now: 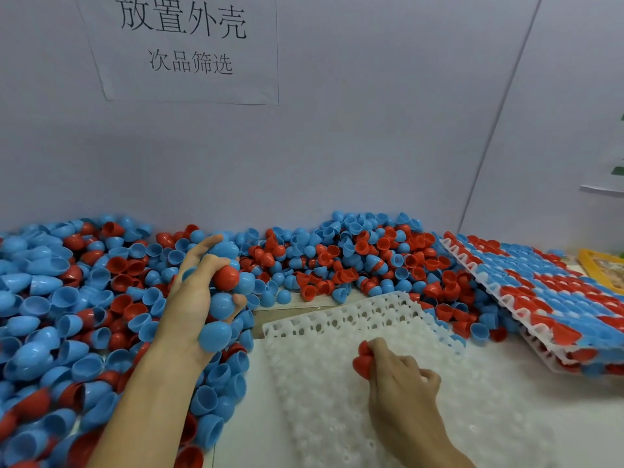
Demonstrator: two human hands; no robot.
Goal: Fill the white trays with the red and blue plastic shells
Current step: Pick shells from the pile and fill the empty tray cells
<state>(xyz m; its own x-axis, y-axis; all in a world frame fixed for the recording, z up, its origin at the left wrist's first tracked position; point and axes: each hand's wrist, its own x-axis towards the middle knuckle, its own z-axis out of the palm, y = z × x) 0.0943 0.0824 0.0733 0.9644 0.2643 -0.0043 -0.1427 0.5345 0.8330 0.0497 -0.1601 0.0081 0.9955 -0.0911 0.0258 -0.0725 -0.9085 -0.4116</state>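
Note:
A big heap of red and blue plastic shells [77,298] covers the left and back of the table. My left hand [197,292] is raised over the heap and grips a handful of shells, mostly blue with one red [225,278]. An empty white tray [337,383] with rows of sockets lies in front of me at the centre. My right hand [401,380] hovers low over that tray and pinches a red shell [363,361] at its fingertips.
A stack of filled white trays [540,298] leans at the right, loaded with red and blue shells. A yellow tray [597,268] sits behind it. A wall with a paper sign [182,45] closes the back.

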